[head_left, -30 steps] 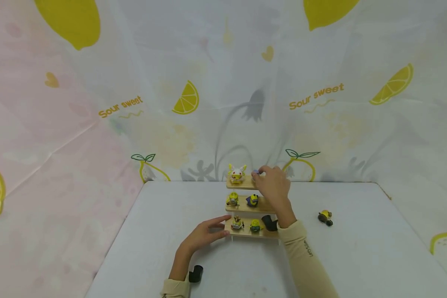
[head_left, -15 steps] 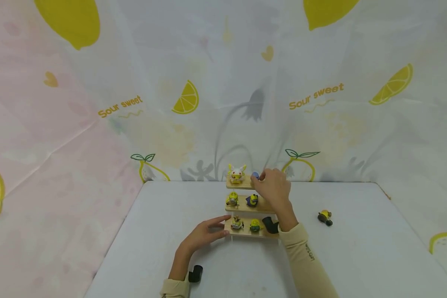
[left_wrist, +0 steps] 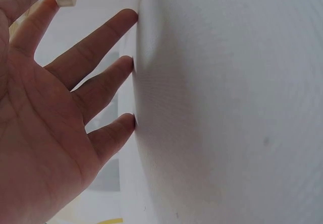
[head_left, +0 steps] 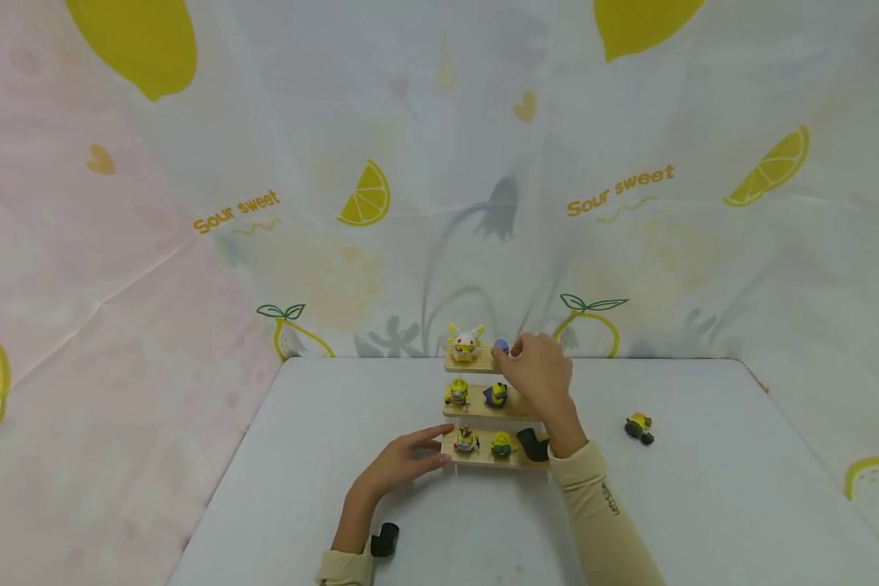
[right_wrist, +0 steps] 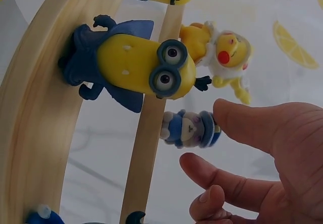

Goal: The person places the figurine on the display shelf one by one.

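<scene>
A three-tier wooden display stand (head_left: pixel 476 366) stands on the table with small figures on it. At the top shelf is my right hand (head_left: pixel 538 366), its thumb beside the blue hat of a small figure (right_wrist: pixel 189 129). In the right wrist view the index finger lies apart from this upright figure. A white-hooded Pikachu figure (head_left: pixel 465 343) stands left of it. The middle shelf bears a yellow Minion figure (head_left: pixel 457 391) and a caped Minion figure (head_left: pixel 496 395). My left hand (head_left: pixel 399 462) touches the lowest board's left end with thumb and index; its other fingertips rest on the table.
Two Minion figures, one in pale clothing (head_left: pixel 465 439) and one with green (head_left: pixel 501 443), stand on the lowest shelf. Another Minion figure (head_left: pixel 638 426) lies on the white table (head_left: pixel 688 505) to the right. A lemon-print cloth (head_left: pixel 366 268) hangs behind.
My right fingers have parted slightly from the blue-hatted figure and shifted a little right, showing more of it. The figure stays on the top shelf. My left hand has not visibly moved.
</scene>
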The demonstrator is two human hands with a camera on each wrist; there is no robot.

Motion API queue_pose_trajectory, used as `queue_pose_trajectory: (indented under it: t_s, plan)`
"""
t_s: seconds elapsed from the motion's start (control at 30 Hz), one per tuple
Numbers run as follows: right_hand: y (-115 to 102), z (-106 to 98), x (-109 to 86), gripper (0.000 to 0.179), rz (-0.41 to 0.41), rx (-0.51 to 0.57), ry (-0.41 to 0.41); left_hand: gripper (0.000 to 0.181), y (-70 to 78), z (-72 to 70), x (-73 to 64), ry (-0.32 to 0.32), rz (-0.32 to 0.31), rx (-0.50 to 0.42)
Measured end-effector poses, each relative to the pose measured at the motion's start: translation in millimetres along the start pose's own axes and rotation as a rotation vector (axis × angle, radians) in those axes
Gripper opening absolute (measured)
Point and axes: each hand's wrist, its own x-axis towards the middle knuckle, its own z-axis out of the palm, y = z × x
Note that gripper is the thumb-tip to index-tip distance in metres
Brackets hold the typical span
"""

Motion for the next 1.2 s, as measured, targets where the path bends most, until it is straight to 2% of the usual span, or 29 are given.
queue_pose_trajectory:
  t_s: [0.17, 0.4, 0.53, 0.73, 0.77, 0.97, 1.0, 1.2]
  plan:
    - [4.9, -2.8, -0.5, 0.041, -0.004, 0.016, -0.026, 0.052, -1.7, 0.8, 0.6, -0.005, -0.016, 0.0]
    - [16.2, -17.7, -2.1, 0.04, -0.024, 0.068, -0.075, 0.054, -29.3, 5.0, 7.2, -0.001, -0.029, 0.015]
    - [25.7, -25.4, -2.8, 0.036, -0.041, 0.098, -0.09, 0.055, -36.9, 3.4, 9.4, -0.006, -0.023, 0.026]
    - [40.6, -34.5, -3.2, 0.036, -0.073, 0.103, -0.091, 0.055, -36.2, 2.5, 10.1, -0.009, -0.014, 0.014]
    - [43.5, -36.0, -3.4, 0.035, -0.082, 0.103, -0.088, 0.055, -31.9, 2.8, 9.1, -0.009, -0.014, 0.006]
    - [63.5, -47.0, -6.6, 0.027, -0.183, 0.107, -0.042, 0.054, -34.1, 5.6, 11.2, -0.002, -0.014, 0.009]
    - [67.3, -48.3, -7.5, 0.026, -0.188, 0.106, -0.036, 0.054, -38.5, 5.9, 12.4, -0.002, -0.014, 0.018]
    - [87.9, -50.3, -13.9, 0.027, -0.159, 0.079, -0.011, 0.054, -36.6, 4.4, 9.9, 0.001, -0.029, 0.029]
